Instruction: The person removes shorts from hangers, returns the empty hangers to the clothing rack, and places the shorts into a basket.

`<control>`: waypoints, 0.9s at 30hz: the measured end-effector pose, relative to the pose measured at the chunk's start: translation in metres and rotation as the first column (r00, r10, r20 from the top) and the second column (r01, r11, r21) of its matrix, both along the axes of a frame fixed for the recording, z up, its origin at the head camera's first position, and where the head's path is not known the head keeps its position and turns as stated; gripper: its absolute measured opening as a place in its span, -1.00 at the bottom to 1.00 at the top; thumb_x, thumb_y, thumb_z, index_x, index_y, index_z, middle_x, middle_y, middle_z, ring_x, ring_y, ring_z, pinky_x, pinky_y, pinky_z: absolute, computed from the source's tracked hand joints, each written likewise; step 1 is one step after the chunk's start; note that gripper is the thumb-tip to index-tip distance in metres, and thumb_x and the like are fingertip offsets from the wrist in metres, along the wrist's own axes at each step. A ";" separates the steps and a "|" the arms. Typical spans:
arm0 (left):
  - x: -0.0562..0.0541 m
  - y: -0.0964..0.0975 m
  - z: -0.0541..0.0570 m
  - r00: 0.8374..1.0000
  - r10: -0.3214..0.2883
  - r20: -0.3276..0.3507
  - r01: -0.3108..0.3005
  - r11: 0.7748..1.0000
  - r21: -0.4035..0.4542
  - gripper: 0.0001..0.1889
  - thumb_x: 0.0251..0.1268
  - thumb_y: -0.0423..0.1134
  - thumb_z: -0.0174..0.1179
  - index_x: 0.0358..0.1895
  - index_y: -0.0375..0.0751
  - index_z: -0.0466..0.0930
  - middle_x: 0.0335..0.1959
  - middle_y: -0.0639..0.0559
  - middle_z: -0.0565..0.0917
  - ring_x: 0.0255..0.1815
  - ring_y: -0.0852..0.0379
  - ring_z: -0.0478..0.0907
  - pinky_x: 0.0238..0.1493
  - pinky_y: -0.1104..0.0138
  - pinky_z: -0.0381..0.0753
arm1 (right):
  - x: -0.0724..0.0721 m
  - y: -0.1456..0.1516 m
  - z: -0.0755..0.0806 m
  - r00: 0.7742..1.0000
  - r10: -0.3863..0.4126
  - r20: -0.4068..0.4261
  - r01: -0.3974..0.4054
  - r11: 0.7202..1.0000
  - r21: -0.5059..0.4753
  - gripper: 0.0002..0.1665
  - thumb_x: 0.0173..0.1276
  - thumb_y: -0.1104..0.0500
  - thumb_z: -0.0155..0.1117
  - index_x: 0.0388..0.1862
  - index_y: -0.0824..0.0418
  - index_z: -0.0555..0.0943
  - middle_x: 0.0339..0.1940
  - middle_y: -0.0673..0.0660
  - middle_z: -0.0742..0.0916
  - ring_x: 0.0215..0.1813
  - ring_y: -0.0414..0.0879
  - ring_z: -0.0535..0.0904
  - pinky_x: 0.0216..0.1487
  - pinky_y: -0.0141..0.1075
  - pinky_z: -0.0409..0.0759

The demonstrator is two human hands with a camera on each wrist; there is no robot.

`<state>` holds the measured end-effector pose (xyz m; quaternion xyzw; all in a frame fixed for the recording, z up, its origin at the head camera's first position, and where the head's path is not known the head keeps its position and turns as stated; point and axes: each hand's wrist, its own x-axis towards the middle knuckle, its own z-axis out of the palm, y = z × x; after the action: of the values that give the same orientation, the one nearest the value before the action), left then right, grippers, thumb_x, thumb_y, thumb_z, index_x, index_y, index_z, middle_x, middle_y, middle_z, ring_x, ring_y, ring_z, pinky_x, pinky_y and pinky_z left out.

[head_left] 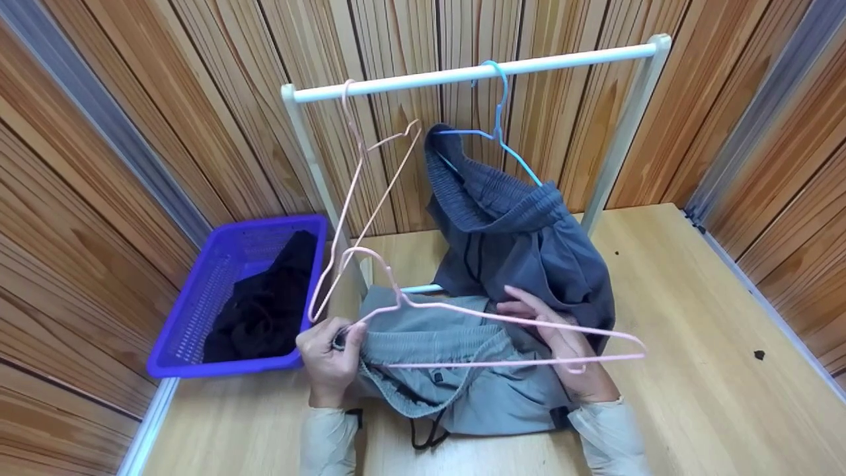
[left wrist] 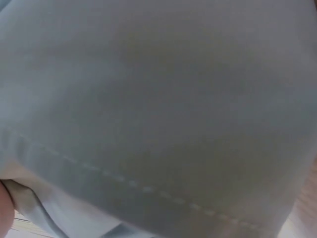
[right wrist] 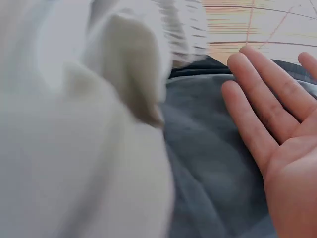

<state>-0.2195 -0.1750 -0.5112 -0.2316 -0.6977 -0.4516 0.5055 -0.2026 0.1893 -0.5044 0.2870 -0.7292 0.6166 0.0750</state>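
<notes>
One cam, the head one, catches the pink hanger (head_left: 476, 313) above the gray shorts (head_left: 496, 400), left end at their waistband (head_left: 429, 346); left wrist's just blurry stitched cloth (left wrist: 158, 109). Right wrist gets the right hand (right wrist: 290, 148) palm-on, fingers straight. Left hand (head_left: 330, 360) pinches the waistband, can't tell if wire too. Hanger's long axis runs left-right, dipping slightly right, hook tip curling left.
</notes>
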 end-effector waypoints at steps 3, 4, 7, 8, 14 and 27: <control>0.000 -0.002 -0.001 0.999 -0.038 0.010 0.038 0.999 -0.018 -0.54 0.40 -0.07 0.37 -0.64 -0.24 0.58 -0.74 0.01 0.50 -0.73 0.17 0.35 -0.65 0.32 0.30 | 0.001 0.001 0.005 0.999 -0.017 -0.045 0.016 1.000 -0.015 -0.39 0.69 0.28 -0.34 0.57 0.29 0.43 0.23 0.34 0.78 0.23 -0.12 0.77 0.30 -0.44 0.61; 0.000 -0.002 -0.002 0.999 -0.049 0.012 0.050 0.998 -0.025 -0.54 0.41 -0.07 0.37 -0.64 -0.24 0.57 -0.74 0.02 0.49 -0.73 0.17 0.35 -0.65 0.33 0.29 | 0.002 0.002 0.007 0.999 -0.022 -0.037 0.021 1.000 -0.020 -0.39 0.70 0.26 -0.34 0.56 0.29 0.45 0.22 0.32 0.79 0.21 -0.12 0.77 0.26 -0.42 0.63; -0.001 -0.005 -0.003 0.997 -0.071 0.012 0.071 0.996 -0.050 -0.53 0.43 -0.04 0.35 -0.65 -0.22 0.56 -0.75 0.04 0.48 -0.73 0.18 0.34 -0.64 0.33 0.28 | 0.005 0.006 0.011 0.999 -0.037 -0.011 0.037 0.999 0.002 -0.38 0.71 0.20 -0.36 0.54 0.23 0.49 0.21 0.27 0.80 0.17 -0.17 0.76 0.23 -0.39 0.63; -0.001 -0.006 -0.004 0.997 -0.076 0.013 0.076 0.995 -0.058 -0.52 0.44 -0.03 0.34 -0.65 -0.22 0.56 -0.75 0.04 0.48 -0.73 0.19 0.34 -0.64 0.34 0.27 | 0.006 0.008 0.012 0.999 -0.036 0.002 0.035 0.999 0.012 -0.38 0.71 0.20 -0.37 0.54 0.21 0.49 0.22 0.26 0.80 0.17 -0.16 0.77 0.23 -0.39 0.62; -0.002 -0.010 -0.008 0.995 -0.098 0.018 0.099 0.992 -0.081 -0.52 0.44 -0.01 0.34 -0.64 -0.21 0.57 -0.75 0.05 0.49 -0.74 0.18 0.35 -0.65 0.34 0.29 | 0.009 0.021 0.024 0.997 0.027 0.069 -0.032 0.997 0.068 -0.34 0.73 0.20 -0.47 0.53 0.28 0.48 0.27 0.29 0.78 0.21 -0.11 0.77 0.22 -0.32 0.66; -0.003 -0.009 -0.012 0.996 -0.077 0.048 0.081 0.993 -0.085 -0.61 0.26 -0.13 0.44 -0.65 -0.19 0.55 -0.78 0.06 0.43 -0.75 0.20 0.29 -0.66 0.35 0.22 | 0.012 0.064 0.025 0.911 0.412 -0.002 -0.410 0.907 -0.099 0.14 0.67 -0.42 -0.66 0.62 0.54 0.17 0.44 0.36 0.67 0.51 0.05 0.62 0.60 -0.33 0.41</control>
<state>-0.2227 -0.1845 -0.5228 -0.2710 -0.7180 -0.4455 0.4610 -0.1907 0.2532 -0.4795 0.4244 -0.6223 0.6558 -0.0495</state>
